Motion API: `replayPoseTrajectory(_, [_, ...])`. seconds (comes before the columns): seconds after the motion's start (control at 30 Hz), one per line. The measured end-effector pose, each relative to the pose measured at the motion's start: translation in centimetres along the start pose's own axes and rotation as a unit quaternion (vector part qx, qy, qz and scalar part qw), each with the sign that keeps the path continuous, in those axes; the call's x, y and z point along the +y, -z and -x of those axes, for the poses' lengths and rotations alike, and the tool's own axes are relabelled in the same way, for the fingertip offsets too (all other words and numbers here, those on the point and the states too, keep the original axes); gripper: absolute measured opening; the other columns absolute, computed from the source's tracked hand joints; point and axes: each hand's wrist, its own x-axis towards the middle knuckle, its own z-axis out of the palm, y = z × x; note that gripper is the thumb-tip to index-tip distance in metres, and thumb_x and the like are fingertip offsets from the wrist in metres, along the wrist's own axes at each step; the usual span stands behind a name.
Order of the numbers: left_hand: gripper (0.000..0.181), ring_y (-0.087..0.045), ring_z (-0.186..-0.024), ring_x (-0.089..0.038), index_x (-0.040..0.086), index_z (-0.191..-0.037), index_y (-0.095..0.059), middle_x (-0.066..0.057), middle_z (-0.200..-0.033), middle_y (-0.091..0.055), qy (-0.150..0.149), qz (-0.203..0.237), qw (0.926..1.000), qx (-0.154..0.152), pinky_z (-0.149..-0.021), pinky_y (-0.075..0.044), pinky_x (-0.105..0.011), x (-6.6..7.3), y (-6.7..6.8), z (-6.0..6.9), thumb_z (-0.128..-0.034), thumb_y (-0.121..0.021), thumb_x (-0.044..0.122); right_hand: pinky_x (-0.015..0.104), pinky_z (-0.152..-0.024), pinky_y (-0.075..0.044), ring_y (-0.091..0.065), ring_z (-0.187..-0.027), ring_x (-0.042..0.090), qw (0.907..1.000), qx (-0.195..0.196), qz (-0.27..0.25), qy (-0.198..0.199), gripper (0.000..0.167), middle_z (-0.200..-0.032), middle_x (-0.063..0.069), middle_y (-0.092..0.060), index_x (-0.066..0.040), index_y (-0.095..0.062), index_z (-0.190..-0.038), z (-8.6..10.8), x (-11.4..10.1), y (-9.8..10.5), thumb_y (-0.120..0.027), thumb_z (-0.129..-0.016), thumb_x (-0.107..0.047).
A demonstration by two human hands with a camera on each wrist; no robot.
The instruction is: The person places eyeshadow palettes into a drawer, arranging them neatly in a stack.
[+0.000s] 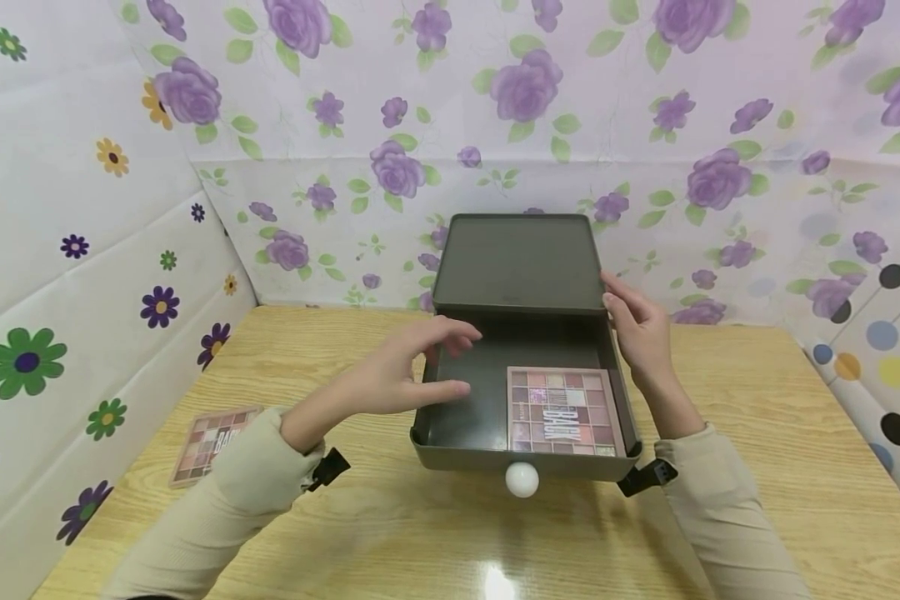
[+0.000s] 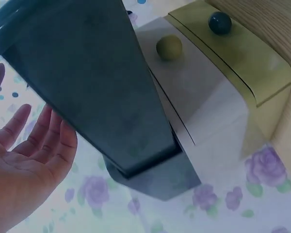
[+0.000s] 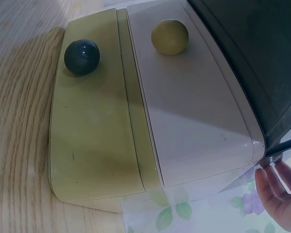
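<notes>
A dark grey drawer (image 1: 468, 425) with a white round knob (image 1: 522, 480) is pulled out from a small stacked drawer unit (image 1: 521, 262). An eyeshadow palette (image 1: 566, 412) lies flat in the drawer's right part. My left hand (image 1: 408, 371) hovers at the drawer's left side, thumb and fingers spread apart with nothing between them. At the unit's right front corner, the fingertips of my right hand (image 1: 641, 333) touch the side. In the right wrist view, its fingers are fairly straight beside the dark drawer (image 3: 252, 48).
A second eyeshadow palette (image 1: 210, 442) lies on the wooden table (image 1: 360, 533) at the left, partly behind the left sleeve. Below the dark drawer, the unit has a pale drawer (image 3: 194, 102) and a yellow-green drawer (image 3: 92, 131). Flowered cloth (image 1: 345, 108) stands behind.
</notes>
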Motion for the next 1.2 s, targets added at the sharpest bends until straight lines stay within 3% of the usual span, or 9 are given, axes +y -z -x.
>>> replayPoseTrajectory(0.23, [0.049,-0.054,-0.090,-0.016,0.005,-0.122,-0.050,-0.005,-0.101,-0.059,0.041,0.007,0.9985,0.036,-0.070,-0.046,-0.030,-0.2,1.3,2.2,-0.0777,-0.071,0.010,0.014,-0.070,-0.046,-0.054,-0.092,0.002,0.9999,-0.003,0.011,0.001,0.035,-0.124,0.007,-0.056,0.001,-0.056,-0.121,0.1,0.1,0.0,-0.052,-0.091,-0.015])
replayPoseTrajectory(0.53, [0.052,-0.055,-0.086,-0.016,0.004,-0.125,-0.049,-0.003,-0.097,-0.060,0.050,0.000,0.9968,0.063,-0.068,-0.046,-0.031,-1.3,2.4,4.3,-0.0777,-0.070,0.006,0.015,-0.069,-0.046,-0.054,-0.087,0.004,1.0000,0.003,0.007,0.003,0.033,-0.122,0.006,-0.057,0.000,-0.058,-0.120,0.2,0.1,-0.1,-0.052,-0.091,-0.014])
replayPoseTrajectory(0.9, [0.053,-0.057,-0.080,-0.022,0.003,-0.127,-0.048,-0.004,-0.092,-0.059,0.110,-0.013,0.9908,0.079,-0.063,-0.047,-0.030,-5.1,4.0,7.9,-0.0779,-0.068,-0.001,0.014,-0.069,-0.046,-0.055,-0.090,0.003,0.9999,0.011,-0.004,0.002,0.031,-0.122,0.006,-0.057,-0.004,-0.060,-0.119,0.1,0.2,-0.2,-0.052,-0.090,-0.012])
replayPoseTrajectory(1.2, [0.053,-0.055,-0.080,-0.011,0.004,-0.129,-0.044,-0.006,-0.092,-0.060,0.179,-0.025,0.9790,0.093,-0.064,-0.047,-0.025,-7.2,4.7,11.1,-0.0808,-0.066,0.001,0.014,-0.069,-0.046,-0.055,-0.093,0.003,0.9993,0.005,-0.027,0.026,0.032,-0.121,0.006,-0.058,-0.006,-0.062,-0.117,0.1,0.4,-0.1,-0.055,-0.089,-0.018])
